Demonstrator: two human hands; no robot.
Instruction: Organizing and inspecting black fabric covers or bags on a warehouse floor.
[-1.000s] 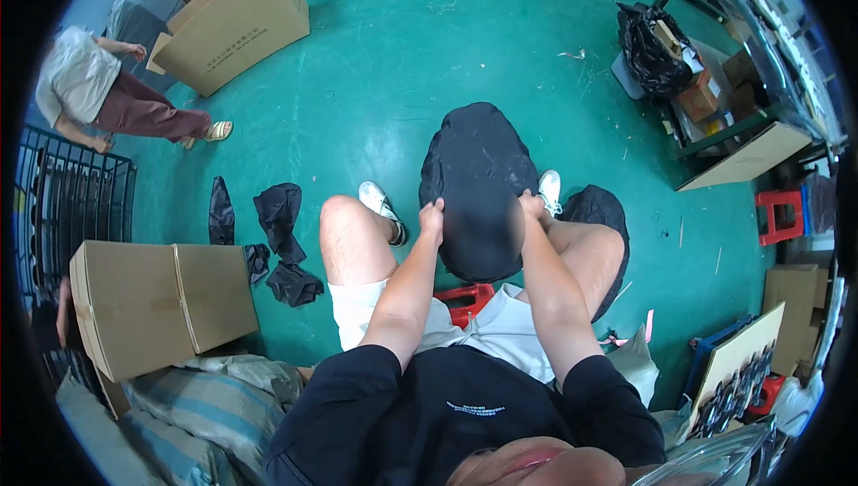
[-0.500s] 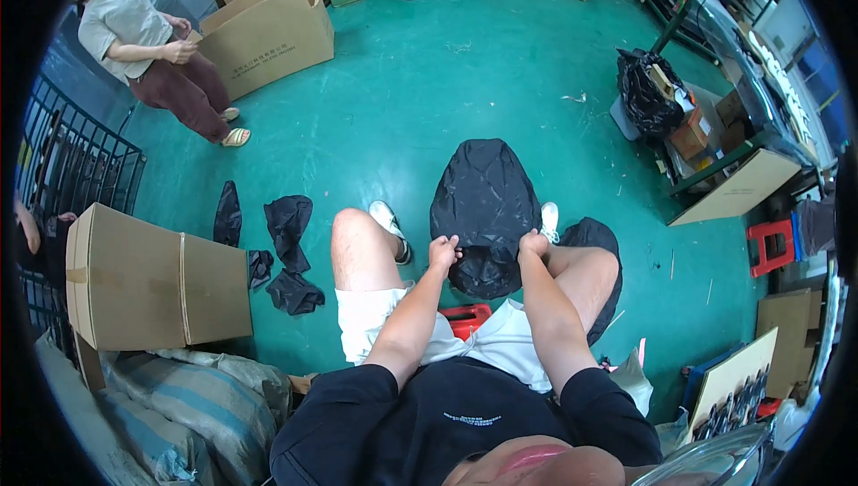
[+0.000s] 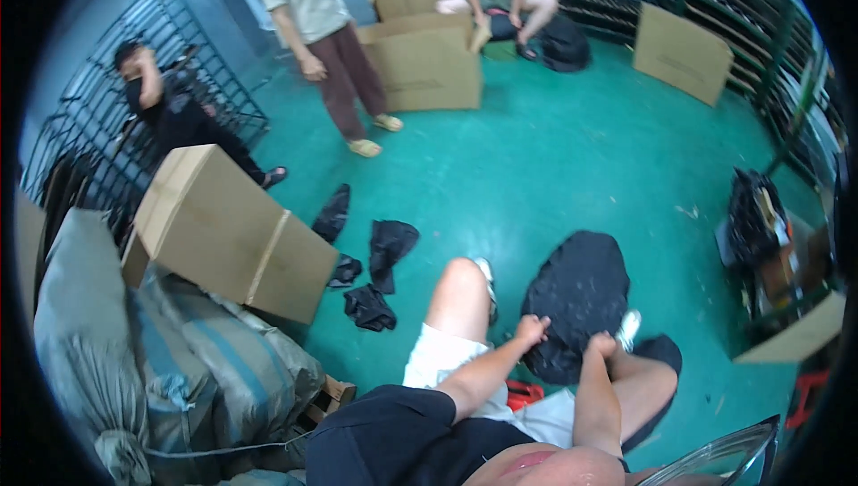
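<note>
Between my bare knees a large, rounded black cloth cover [image 3: 576, 285] lies bulging and wrinkled. My left hand [image 3: 534, 330] is closed on its near left edge. My right hand [image 3: 601, 344] is closed on the near right edge, close to my right knee. The near end of the cloth hangs between my two hands, and its underside is hidden. A second black cloth piece [image 3: 663, 354] is partly hidden by my right leg. Several smaller black cloth pieces [image 3: 391, 249] lie crumpled on the green floor left of my left leg.
To the left stand a big taped carton [image 3: 237, 231] and stuffed woven sacks [image 3: 228, 352]. An open carton [image 3: 424, 66] is beside a standing person [image 3: 308, 4]. Others sit at far left and far back. A cluttered rack [image 3: 778, 254] and a red stool [image 3: 809, 397] are at right.
My view has swung left and up, so the scene sits further right and lower. Both hands keep hold of the black cloth cover. A seated person at left has come into view.
</note>
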